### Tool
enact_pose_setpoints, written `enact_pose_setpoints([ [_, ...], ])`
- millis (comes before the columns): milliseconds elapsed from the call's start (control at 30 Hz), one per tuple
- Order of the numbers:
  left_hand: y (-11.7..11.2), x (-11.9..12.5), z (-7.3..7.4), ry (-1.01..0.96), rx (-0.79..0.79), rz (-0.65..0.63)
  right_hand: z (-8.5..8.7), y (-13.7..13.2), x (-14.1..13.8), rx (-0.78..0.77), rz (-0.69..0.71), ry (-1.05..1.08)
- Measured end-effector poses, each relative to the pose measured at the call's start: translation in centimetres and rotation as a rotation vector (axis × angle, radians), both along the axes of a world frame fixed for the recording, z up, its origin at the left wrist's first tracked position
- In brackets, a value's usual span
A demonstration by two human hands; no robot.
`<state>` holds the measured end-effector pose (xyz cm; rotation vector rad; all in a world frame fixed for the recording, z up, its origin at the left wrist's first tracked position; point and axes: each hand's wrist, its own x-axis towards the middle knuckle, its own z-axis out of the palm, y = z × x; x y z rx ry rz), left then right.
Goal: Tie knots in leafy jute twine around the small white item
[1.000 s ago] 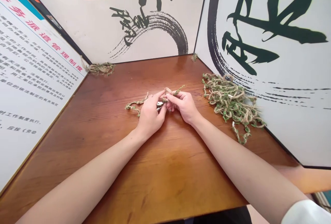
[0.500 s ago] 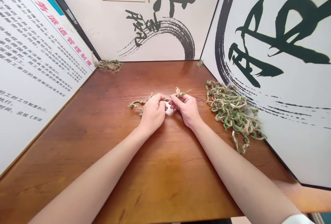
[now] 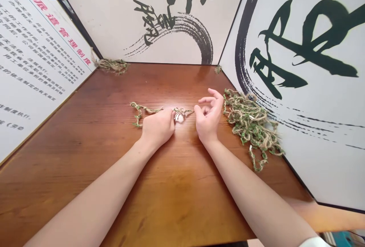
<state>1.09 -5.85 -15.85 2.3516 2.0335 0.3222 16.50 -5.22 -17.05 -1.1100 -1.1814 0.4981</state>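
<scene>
We saw our left grip [image 3: 158, 127] lying palm down on the wooden desk [image 3: 182, 186], its fingers together and reaching toward a strand of jute twine wound with small green leaves [image 3: 146, 109]. The strand ran out from under those fingers to the left, where its end bent down in a short hook. On the other side of the hand it carried on into a small knot [image 3: 179, 112]. We could not tell whether the left grip clenched the strand or only rested against it. Our right grip [image 3: 209, 117] was raised and released, holding nothing, with its thumb and forefinger curved toward each other, near the knot on its right side. A bright white spot [image 3: 179, 118] sat at the knot; we could not tell if it was a small object or glare on the varnish. Beyond the right grip, a loose heap of the same twine [image 3: 252, 127] lay against a calligraphy panel [image 3: 302, 38]. A small twine bundle [image 3: 111, 65] lay in the far left corner beside a printed notice board [image 3: 37, 53], and a tiny twine scrap [image 3: 218, 69] lay in the far right corner.
</scene>
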Motion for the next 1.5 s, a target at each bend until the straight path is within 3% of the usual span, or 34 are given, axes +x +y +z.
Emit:
enact_pose_setpoints([
  [133, 0.3, 0.1, -0.3, -0.015, 0.023, -0.01, -0.4, -0.4, -0.2, 0.028, 0.343, -0.268],
  [200, 0.3, 0.1, -0.3, -0.028, 0.03, -0.006, -0.9, -0.1, -0.4, -0.006, 0.432, -0.322],
  [433, 0.1, -0.1, 0.5, -0.102, 0.045, 0.096, -1.4, 0.6, -0.1, -0.095, 0.269, -0.289],
  [567, 0.0, -0.5, 0.4, -0.249, 0.123, 0.154, -1.3, 0.6, 0.0, -0.109, 0.264, -0.35],
  [733, -0.2, -0.5, 0.2, -0.865, 0.083, 0.039, -1.3, 0.5, -0.2, -0.096, 0.375, -0.471],
  [833, -0.2, -0.1, 0.1, -1.222, -0.049, -0.027, -1.2, 0.5, -0.3, -0.1, 0.415, -0.476],
  [900, -0.1, 0.2, -0.1, -1.36, -0.144, -0.053, -1.2, 0.5, -0.3, -0.117, 0.424, -0.442],
  [1167, -0.1, 0.0, -0.4, -1.333, -0.093, -0.003, -1.5, 0.9, -0.2, -0.15, 0.459, -0.295],
  [1367, -0.2, -0.1, -0.4, -1.424, -0.196, 0.043, -1.6, 1.2, -0.1, -0.153, 0.44, -0.243],
  [1500, -0.2, -0.1, -0.7, -1.413, -0.216, 0.01, -1.5, 1.3, 0.0, -0.14, 0.463, -0.206],
])
